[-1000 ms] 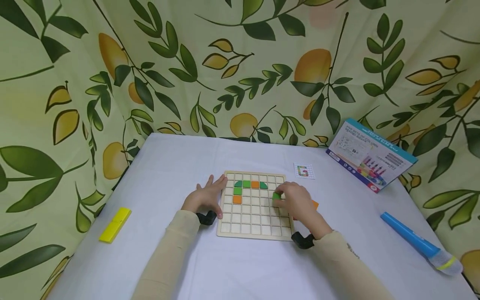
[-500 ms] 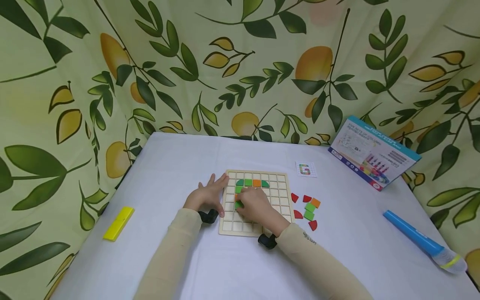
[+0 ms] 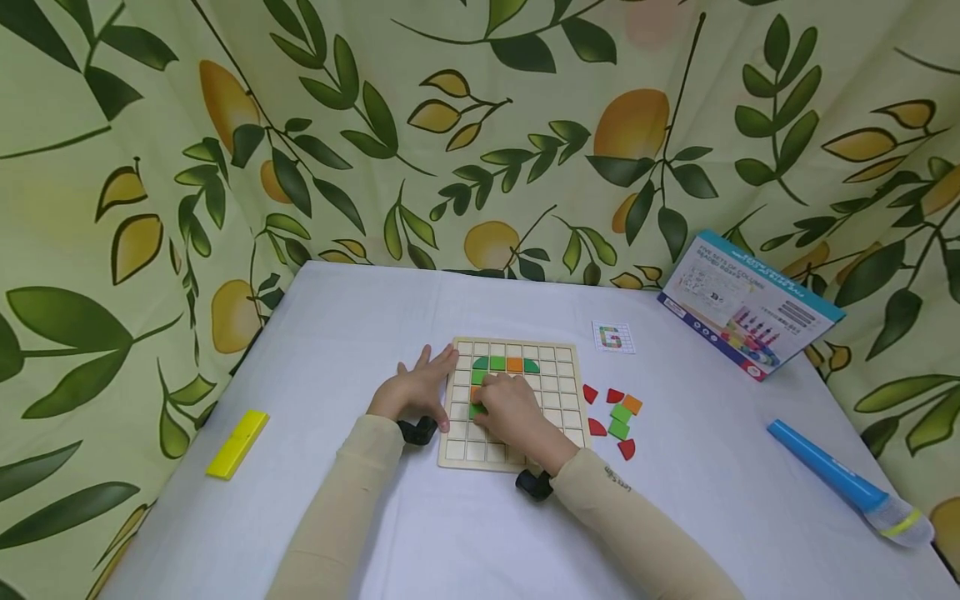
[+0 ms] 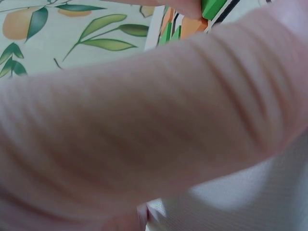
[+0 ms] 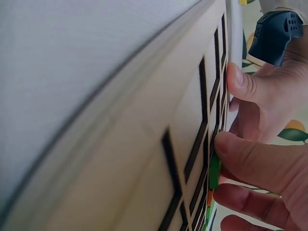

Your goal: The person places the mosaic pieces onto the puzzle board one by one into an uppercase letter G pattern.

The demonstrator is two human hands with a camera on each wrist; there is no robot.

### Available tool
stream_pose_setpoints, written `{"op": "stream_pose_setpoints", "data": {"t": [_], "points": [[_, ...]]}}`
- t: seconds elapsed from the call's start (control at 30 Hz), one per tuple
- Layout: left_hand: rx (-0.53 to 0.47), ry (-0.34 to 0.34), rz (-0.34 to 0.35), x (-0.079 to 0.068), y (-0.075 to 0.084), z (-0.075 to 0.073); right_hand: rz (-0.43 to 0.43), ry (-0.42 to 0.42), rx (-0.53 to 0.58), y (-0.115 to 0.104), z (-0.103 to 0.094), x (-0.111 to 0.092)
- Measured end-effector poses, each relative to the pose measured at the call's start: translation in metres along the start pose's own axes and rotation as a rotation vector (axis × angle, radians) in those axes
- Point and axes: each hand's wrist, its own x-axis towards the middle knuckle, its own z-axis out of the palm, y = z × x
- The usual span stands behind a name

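Note:
A wooden grid board [image 3: 555, 423] lies on the white table, with green and orange tiles along an upper row and down a left column. My right hand [image 3: 513, 410] reaches over the board and pinches a green square tile [image 5: 214, 171] between thumb and fingers, at the column's lower end below an orange tile. In the head view the hand covers part of that tile. My left hand [image 3: 411, 395] rests at the board's left edge, fingers spread and thumb at the side. One of its fingers [image 4: 144, 110] fills most of the left wrist view.
Right of the board lie several loose tiles, among them a red quarter-round [image 3: 626, 450] and a green square [image 3: 618, 429]. A pattern card [image 3: 613, 337] with a letter G lies behind them. A box [image 3: 750, 304], a blue microphone [image 3: 828, 467] and a yellow case [image 3: 237, 444] stand farther out.
My right hand has carried the green tile from the board's right side to the left column, uncovering the loose tiles. Over the last half second it has stayed there; the left hand has held its place.

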Motion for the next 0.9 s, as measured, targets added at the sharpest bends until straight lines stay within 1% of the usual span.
{"op": "stream_pose_setpoints", "data": {"t": [0.33, 0.43, 0.53, 0.6, 0.73, 0.9], "points": [[0.005, 0.000, -0.007, 0.000, 0.001, -0.001, 0.018, -0.003, 0.043, 0.004, 0.000, -0.003], [0.001, -0.003, -0.012, 0.000, 0.001, 0.000, 0.022, 0.024, 0.070, 0.006, -0.002, -0.006], [-0.004, 0.001, -0.020, 0.001, 0.001, 0.000, 0.044, 0.061, 0.095, 0.014, -0.008, -0.011], [-0.008, 0.006, -0.025, 0.002, 0.001, 0.001, 0.076, 0.078, 0.110, 0.022, -0.015, -0.015], [-0.009, 0.016, -0.027, 0.003, 0.002, 0.001, 0.185, 0.105, 0.137, 0.042, -0.028, -0.027], [-0.013, 0.015, -0.026, 0.002, 0.003, 0.001, 0.320, 0.142, 0.157, 0.075, -0.036, -0.050]]}}
